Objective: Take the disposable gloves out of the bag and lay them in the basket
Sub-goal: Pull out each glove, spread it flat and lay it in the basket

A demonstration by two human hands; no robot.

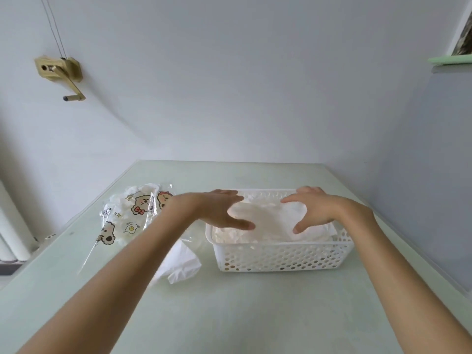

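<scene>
Hard to read the pile here: the disposable gloves are thin and pale, and against the white basket I can't separate one glove from the next. My left hand covers the basket's left rim and part of the pile, with fingers spread fairly straight and thumb stretched toward the middle, pressing down flat on the top glove rather than gripping it. My right hand is over the far right side, fingers bent a little, thumb and fingertips resting on the same sheet; I can't tell whether it pinches any film. My left forearm cuts across the cartoon-printed bag, hiding its near right edge. The bag lies left of the basket on the pale green table, some white still showing inside. One crumpled white piece sits on the table just beside the basket's left front corner, partly under my arm. A brass crank fixture is on the wall.
</scene>
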